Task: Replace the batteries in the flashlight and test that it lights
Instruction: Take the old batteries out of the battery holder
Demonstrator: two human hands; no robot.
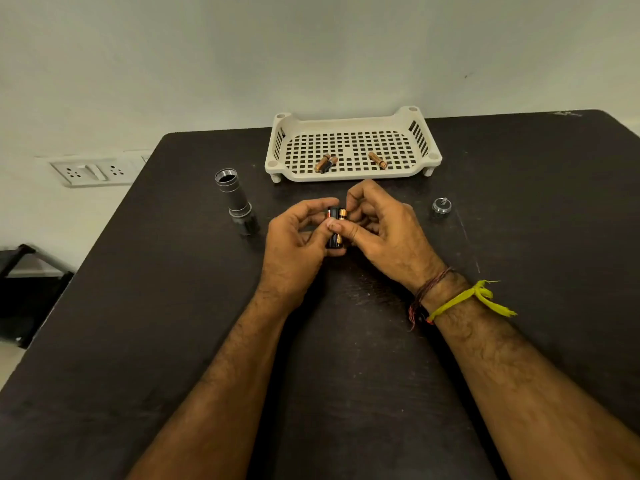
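Both hands' fingers (337,226) around battery holder (335,230)

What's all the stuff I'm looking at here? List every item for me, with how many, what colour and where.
Table: one, dark brown, under everything.
Tray: one, cream, perforated, at the table's far edge.
Loose batteries: three, copper and black, lying in the tray, two touching on the left, one apart on the right.
Flashlight body: one, silver and black, standing open end up, left of the hands.
End cap: one, silver, with a spring inside, on the table right of the hands.
Battery holder: one, black, with copper and black batteries in it, held between both hands.
Wall sockets: one white plate, on the wall at left.
Wrist threads: yellow and reddish, on the right wrist.
Left hand: grips the holder.
Right hand: pinches the holder's top.
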